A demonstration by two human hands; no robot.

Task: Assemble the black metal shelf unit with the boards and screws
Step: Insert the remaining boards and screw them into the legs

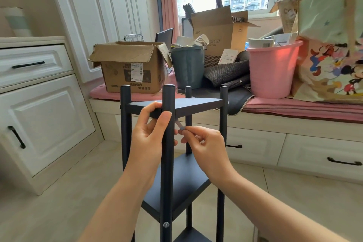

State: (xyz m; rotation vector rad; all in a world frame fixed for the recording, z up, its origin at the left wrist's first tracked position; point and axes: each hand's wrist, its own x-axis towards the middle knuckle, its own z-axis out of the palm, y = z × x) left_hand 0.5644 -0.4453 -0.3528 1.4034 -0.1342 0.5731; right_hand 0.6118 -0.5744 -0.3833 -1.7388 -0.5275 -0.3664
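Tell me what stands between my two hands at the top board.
In the head view, the near black post rises between the left hand and right hand; the right pinches a small key.

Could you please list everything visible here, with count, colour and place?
shelf unit: one, black, standing on the floor in front of the window seat.
small tool: one, grey, at the top board's near corner.
cardboard boxes: two, brown, on the window seat.
bins: two, one grey-blue, one pink, on the seat.
cartoon bag: one, cream, far right.
cabinets: white, left wall.
left hand: grips the top board and near post.
right hand: pinches the small tool.
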